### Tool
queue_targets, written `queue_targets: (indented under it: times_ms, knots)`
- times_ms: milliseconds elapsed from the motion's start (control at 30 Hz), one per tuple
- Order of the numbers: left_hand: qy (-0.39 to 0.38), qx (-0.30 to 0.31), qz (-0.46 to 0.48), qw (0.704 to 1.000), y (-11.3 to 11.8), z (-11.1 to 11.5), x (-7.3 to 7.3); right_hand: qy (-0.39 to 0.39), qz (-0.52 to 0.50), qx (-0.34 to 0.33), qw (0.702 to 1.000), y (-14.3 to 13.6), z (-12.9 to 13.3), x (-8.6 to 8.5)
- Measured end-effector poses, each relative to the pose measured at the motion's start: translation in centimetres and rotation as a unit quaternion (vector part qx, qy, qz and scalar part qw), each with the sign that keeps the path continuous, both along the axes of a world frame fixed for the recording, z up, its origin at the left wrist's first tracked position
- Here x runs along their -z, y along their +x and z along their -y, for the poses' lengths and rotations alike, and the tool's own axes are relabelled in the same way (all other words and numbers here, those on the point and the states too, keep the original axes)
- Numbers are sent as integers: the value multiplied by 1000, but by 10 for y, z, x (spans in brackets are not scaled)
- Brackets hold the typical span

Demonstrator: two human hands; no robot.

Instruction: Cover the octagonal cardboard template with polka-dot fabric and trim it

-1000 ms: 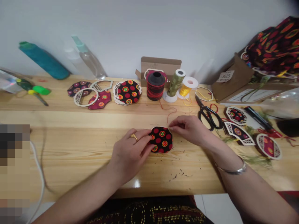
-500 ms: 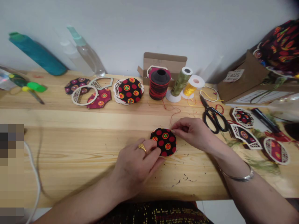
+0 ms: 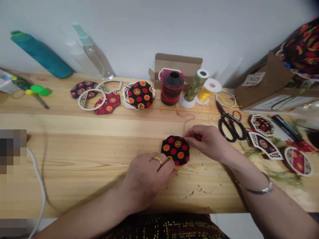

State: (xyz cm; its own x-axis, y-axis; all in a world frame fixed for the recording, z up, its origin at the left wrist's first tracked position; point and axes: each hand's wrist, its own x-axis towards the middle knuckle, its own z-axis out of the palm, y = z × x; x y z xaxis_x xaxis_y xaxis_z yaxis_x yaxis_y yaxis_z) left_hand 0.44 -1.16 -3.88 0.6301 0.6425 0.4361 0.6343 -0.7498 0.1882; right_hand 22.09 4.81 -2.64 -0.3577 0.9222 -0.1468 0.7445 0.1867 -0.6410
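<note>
From the head view, your left hand point(image 3: 147, 176) rests on the wooden table point(image 3: 74, 156) with its fingers curled, the fingertips pressing the lower left edge of the round fabric disc point(image 3: 175, 150). A gold ring shows on one finger. Your right hand point(image 3: 208, 141) sits just to the right of the disc, thumb and forefinger pinched together at its upper right edge; whether they grip the disc's rim or a thread there is too small to tell. A silver bangle circles your right wrist.

The disc lies flat on the table near its front middle, between your two hands. It is black with red dots and small yellow-ringed flowers.

Behind it, a loose red thread point(image 3: 185, 118) trails across the table from the red and black thread spool point(image 3: 171, 88), which stands in front of a small cardboard box point(image 3: 178, 63). Just right of that spool stand an olive green spool point(image 3: 195, 86) and a yellow spool point(image 3: 208, 91). Black scissors point(image 3: 230, 124) lie to the right of your right hand, near but apart from it. Farther right you see several white cut-out frames backed with patterned cloth point(image 3: 264, 144).

To the left of the spools sits a stack of similar black dotted discs point(image 3: 139, 94), and beyond it maroon fabric pieces with a white ring frame point(image 3: 91, 99). A teal cone point(image 3: 40, 54) and a clear bottle point(image 3: 94, 54) lean against the wall at far left.
</note>
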Motion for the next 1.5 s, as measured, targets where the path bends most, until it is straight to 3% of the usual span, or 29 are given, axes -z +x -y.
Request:
queue_targets:
  times_ms: [200,433,1000,1100,1267,1500]
  knots:
    - [-1,-3,-14,1000,-1,1,0,20,-10,4,1000,1,0,2]
    - [-17,-83,-9,996,-3,2,-4,-4,-9,8,1000,0,1,1]
    - [-19,-65,-43,997,-1,2,0,16,4,-10,1000,2,0,5]
    - [-19,-92,-44,995,0,2,0,19,8,-12,1000,2,-1,5]
    - [-38,-198,-28,979,1,5,3,20,4,-11,1000,1,0,5]
    - [-83,-207,22,974,0,7,6,28,4,-8,1000,1,0,5]
